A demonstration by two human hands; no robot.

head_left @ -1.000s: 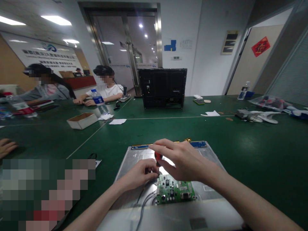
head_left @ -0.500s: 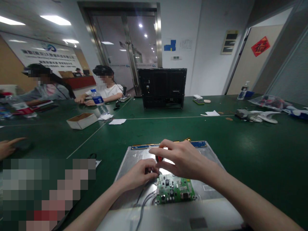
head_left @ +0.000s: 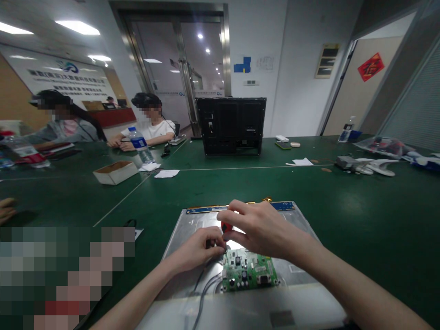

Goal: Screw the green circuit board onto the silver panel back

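A silver metal panel (head_left: 178,233) lies flat on the green table, with a green circuit board (head_left: 250,271) on its middle. My right hand (head_left: 254,224) is closed over the red handle of a screwdriver (head_left: 226,227), held upright near the board's upper left corner. Beside the tool's lower end, my left hand (head_left: 206,245) pinches at that corner; what its fingertips hold, if anything, is hidden. Grey cables (head_left: 202,298) run from the board's left side toward the front. Along the panel's far edge is a blue strip board (head_left: 283,206).
A black monitor (head_left: 231,126) stands at the back of the table. An open box (head_left: 116,173), a water bottle (head_left: 140,145) and papers (head_left: 167,173) are at the left. White gloves (head_left: 371,165) lie right. Two people sit at the far left.
My right hand has shifted slightly on the screwdriver, and more of the red handle shows. Another person's hand at the left edge has drawn back. My left hand is nearly unmoved.
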